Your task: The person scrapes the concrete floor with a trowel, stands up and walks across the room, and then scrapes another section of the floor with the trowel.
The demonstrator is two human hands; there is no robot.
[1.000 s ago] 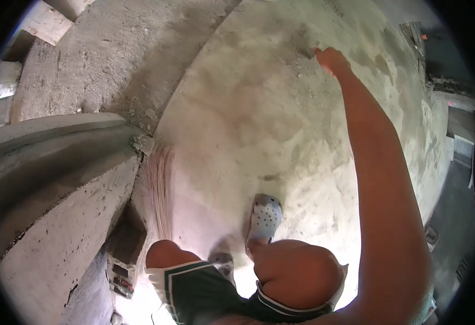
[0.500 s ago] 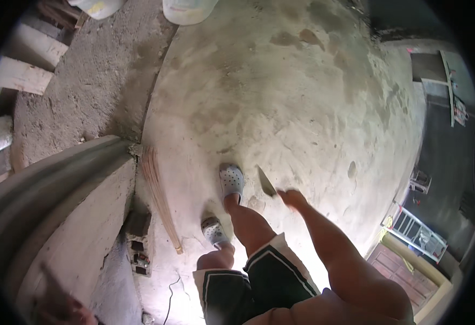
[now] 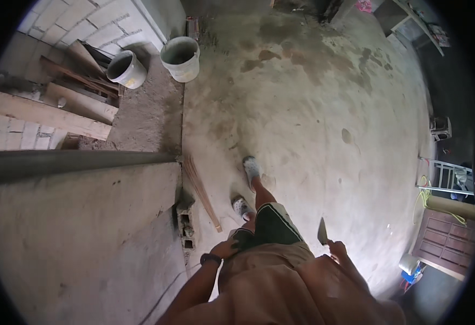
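My right hand [image 3: 337, 249] is closed round the handle of a pointed trowel [image 3: 322, 232]. Its narrow grey blade points away from me, above the floor to the right of my legs. My left hand [image 3: 225, 249], with a dark band [image 3: 211, 258] at the wrist, lies against the side of my green shorts [image 3: 272, 227]. Its fingers are too small and partly hidden to make out.
Two whitish buckets [image 3: 180, 60] stand at the far left beside stacked planks [image 3: 48, 114]. Thin wooden strips [image 3: 202, 195] and a hollow block [image 3: 186, 225] lie along the low wall [image 3: 75, 227]. A metal ladder [image 3: 448, 176] is at the right.
The view has swung, bringing the buckets and planks further in. My left hand has come from the lower left to my shorts. The trowel, still in my right hand, is nearer my side.
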